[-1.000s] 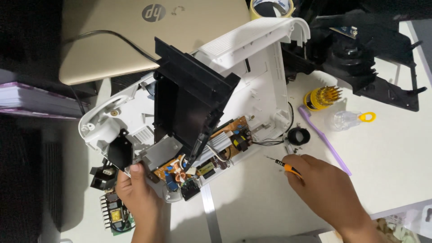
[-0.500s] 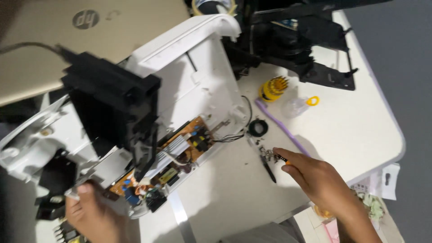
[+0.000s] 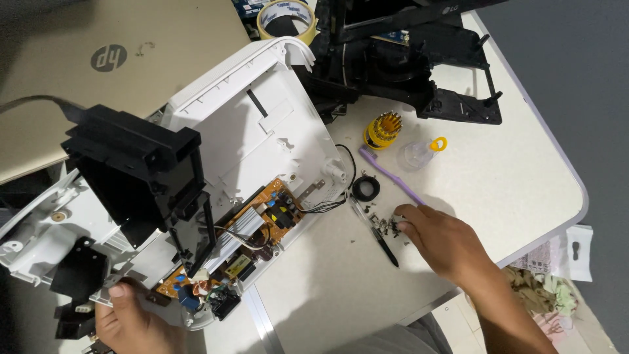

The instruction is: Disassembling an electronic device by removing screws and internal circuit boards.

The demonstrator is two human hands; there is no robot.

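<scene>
Down on the tabletop [image 3: 524, 170], the right hand [image 3: 445, 239] rests its fingertips on a small heap of screws [image 3: 385, 223], its grip loose and holding nothing, beside a black pen [image 3: 383, 246] and a purple strip [image 3: 393, 177]. The left hand [image 3: 131, 321] clasps the lower edge of the opened white casing [image 3: 262, 124], whose orange circuit board [image 3: 262, 219] lies bare.

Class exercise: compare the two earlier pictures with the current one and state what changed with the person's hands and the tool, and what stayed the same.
The right hand, which a second ago held an orange-tipped screwdriver, has moved out to the small pile of screws on the table; its fingertips touch them. The dark screwdriver now lies beside them, let go. The left hand stays gripping the lower edge of the opened white casing; the circuit board sits unchanged.
</scene>
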